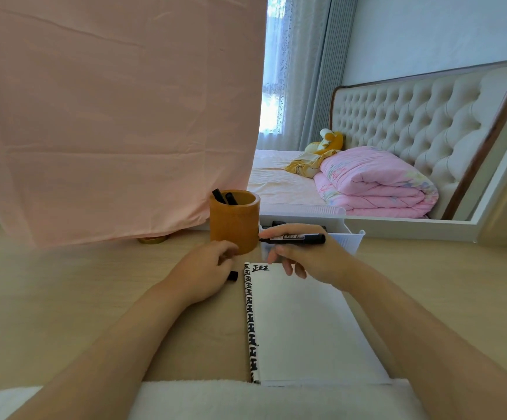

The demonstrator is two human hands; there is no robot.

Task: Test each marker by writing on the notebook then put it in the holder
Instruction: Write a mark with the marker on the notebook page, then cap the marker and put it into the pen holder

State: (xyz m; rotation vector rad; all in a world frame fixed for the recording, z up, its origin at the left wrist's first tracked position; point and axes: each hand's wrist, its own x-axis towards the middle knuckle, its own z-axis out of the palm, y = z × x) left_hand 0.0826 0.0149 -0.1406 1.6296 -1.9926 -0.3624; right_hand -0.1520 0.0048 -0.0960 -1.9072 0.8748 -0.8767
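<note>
Head view shows the brown holder (234, 222) standing on the desk (64, 298) with two black markers (225, 197) leaning inside it. Just right of the holder, the right hand (310, 256) grips a black marker (294, 238) between thumb and fingers; it lies level, one end almost touching the holder's side. Just below the holder's base, the left hand (203, 274) is curled round a small black cap (233, 275), whose end pokes out toward the notebook (300, 322). The notebook lies open on the near side of the holder, with black characters at its top left corner and down its left edge. A white tray (349, 237) sits right of the holder, behind the right hand. A pink cloth (109, 116) hangs behind the holder.
</note>
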